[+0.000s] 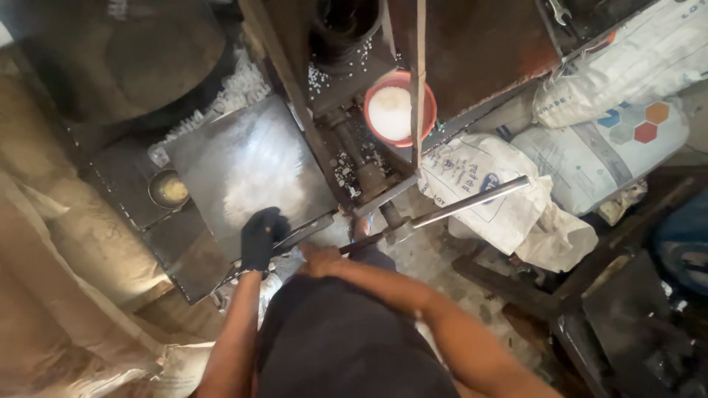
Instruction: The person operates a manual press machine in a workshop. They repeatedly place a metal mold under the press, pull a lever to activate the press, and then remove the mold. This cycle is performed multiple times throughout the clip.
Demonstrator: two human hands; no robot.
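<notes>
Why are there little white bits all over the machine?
White pellets lie spilled across the dark machine and beside the metal plate, outside the red bowl that holds white material. They look scattered, not placed.

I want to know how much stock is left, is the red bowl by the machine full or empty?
Nearly full: the red bowl holds white granular material almost up to its rim.

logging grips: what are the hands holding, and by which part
Gloved left hand grips the metal plate by its near edge; bare right hand holds the lever bar's near end.
</notes>
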